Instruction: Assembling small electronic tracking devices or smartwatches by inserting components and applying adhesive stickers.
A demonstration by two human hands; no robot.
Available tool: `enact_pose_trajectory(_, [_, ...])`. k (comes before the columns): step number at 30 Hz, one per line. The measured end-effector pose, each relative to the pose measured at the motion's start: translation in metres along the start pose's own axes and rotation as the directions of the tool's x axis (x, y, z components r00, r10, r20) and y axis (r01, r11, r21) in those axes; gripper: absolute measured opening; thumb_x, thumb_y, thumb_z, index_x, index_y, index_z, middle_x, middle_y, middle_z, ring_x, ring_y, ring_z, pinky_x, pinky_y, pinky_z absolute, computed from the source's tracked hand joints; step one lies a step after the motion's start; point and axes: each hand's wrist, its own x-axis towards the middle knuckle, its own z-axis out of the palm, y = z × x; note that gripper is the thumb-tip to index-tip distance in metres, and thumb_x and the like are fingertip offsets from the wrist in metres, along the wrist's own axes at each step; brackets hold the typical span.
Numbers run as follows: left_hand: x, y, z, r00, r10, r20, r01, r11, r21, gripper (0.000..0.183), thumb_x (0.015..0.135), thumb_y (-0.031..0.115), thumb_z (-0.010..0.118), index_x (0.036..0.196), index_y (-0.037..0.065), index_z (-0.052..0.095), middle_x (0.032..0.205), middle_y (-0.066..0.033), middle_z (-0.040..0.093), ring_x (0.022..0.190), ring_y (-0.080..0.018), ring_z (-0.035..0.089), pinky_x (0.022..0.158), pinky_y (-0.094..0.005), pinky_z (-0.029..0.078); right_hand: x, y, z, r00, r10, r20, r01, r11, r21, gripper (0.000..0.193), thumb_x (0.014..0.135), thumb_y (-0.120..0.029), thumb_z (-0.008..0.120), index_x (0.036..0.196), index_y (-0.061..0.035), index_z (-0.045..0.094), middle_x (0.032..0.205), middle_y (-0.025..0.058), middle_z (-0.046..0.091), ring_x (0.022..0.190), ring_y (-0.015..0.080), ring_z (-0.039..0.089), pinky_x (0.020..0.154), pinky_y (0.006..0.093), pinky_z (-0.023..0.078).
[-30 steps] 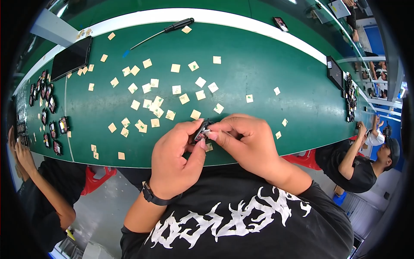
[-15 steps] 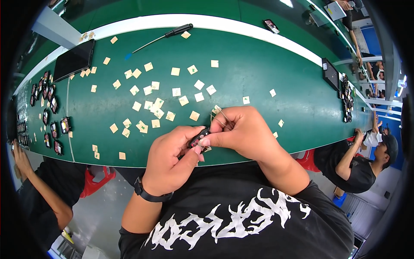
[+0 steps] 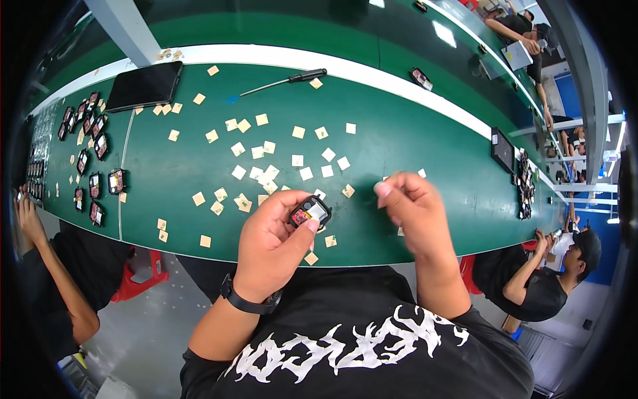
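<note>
Near the table's front edge my left hand point(image 3: 278, 229) is closed around a small black device case point(image 3: 310, 211). Its inner side faces up, with red and yellow parts and a pale square showing, and my thumb lies on its lower edge. To the right of it, apart from the case, my right hand point(image 3: 415, 206) is raised over the green table. Its fingers are curled and the thumb is pressed to the fingertips; what they hold, if anything, cannot be made out. Several small cream squares of backed adhesive point(image 3: 269, 173) lie scattered beyond my hands.
A screwdriver point(image 3: 286, 81) lies at the back of the table point(image 3: 425, 146). At the left are a black tablet-like panel point(image 3: 145, 86) and several similar cases point(image 3: 117, 181). A black tray point(image 3: 503, 149) and a heap of cases point(image 3: 525, 186) are at the right. Co-workers sit on both sides.
My right hand has come away from the case toward the right; the thin metal prongs seen at it before no longer show. My left hand keeps the case, whose inside is now exposed. The view has shifted slightly.
</note>
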Motion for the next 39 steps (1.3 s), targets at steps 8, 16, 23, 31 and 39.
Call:
enact_pose_trajectory(8, [-0.007, 0.000, -0.010, 0.999, 0.047, 0.011, -0.047, 0.998, -0.053, 0.032, 0.097, -0.003, 0.063, 0.128, -0.006, 0.059, 0.102, -0.0071, 0.066, 0.078, -0.0087, 0.059, 0.070, -0.0232, 0.051, 0.064, -0.016, -0.040, 0.923, -0.196, -0.332, 0.068, 0.930, -0.361, 0.023, 0.091, -0.023, 0.076, 0.097, -0.0014, 0.069, 0.078, -0.0015, 0.063, 0.066, 0.0047, 0.049, 0.060, 0.0217, 0.040])
enact_pose_trajectory(16, [-0.028, 0.020, -0.022, 0.971, 0.239, -0.019, -0.238, 0.971, 0.032, 0.033, 0.098, -0.002, 0.061, 0.131, -0.005, 0.058, 0.113, -0.0123, 0.065, 0.083, -0.0150, 0.067, 0.069, -0.0250, 0.053, 0.171, -0.015, -0.088, 0.751, -0.633, -0.189, 0.161, 0.452, -0.877, 0.070, 0.084, -0.042, 0.079, 0.135, 0.0020, 0.060, 0.134, 0.0278, 0.058, 0.127, 0.0402, 0.056, 0.108, 0.0425, 0.044])
enact_pose_trajectory(23, [-0.056, 0.061, -0.104, 0.825, 0.387, -0.411, -0.306, 0.918, 0.252, 0.036, 0.097, 0.001, 0.064, 0.132, -0.006, 0.057, 0.103, -0.0116, 0.068, 0.083, -0.0175, 0.070, 0.072, -0.0281, 0.057, 0.211, -0.025, -0.111, 0.806, -0.581, -0.110, 0.200, 0.443, -0.874, 0.045, 0.084, -0.031, 0.079, 0.108, 0.0067, 0.070, 0.086, 0.0102, 0.066, 0.082, 0.0209, 0.062, 0.081, 0.0325, 0.048])
enact_pose_trajectory(31, [-0.071, 0.126, -0.257, 0.261, 0.750, -0.608, -0.230, 0.660, 0.715, 0.036, 0.096, 0.000, 0.066, 0.130, -0.010, 0.058, 0.110, -0.0092, 0.069, 0.095, -0.0114, 0.065, 0.085, -0.0261, 0.053, 0.222, -0.045, -0.103, 0.817, -0.576, 0.036, 0.282, 0.344, -0.895, 0.036, 0.083, -0.026, 0.079, 0.099, 0.0055, 0.070, 0.076, 0.0023, 0.058, 0.069, 0.0135, 0.052, 0.066, 0.0307, 0.044])
enact_pose_trajectory(39, [-0.068, 0.173, -0.392, 0.351, 0.706, -0.615, 0.397, 0.483, 0.780, 0.030, 0.094, 0.016, 0.067, 0.113, -0.007, 0.070, 0.085, -0.0124, 0.073, 0.077, -0.0185, 0.068, 0.074, -0.0321, 0.053, 0.163, -0.041, -0.059, 0.703, -0.711, 0.023, 0.461, 0.432, -0.775, 0.022, 0.083, -0.014, 0.079, 0.099, -0.0005, 0.072, 0.076, 0.0005, 0.053, 0.062, 0.0086, 0.043, 0.057, 0.0243, 0.035])
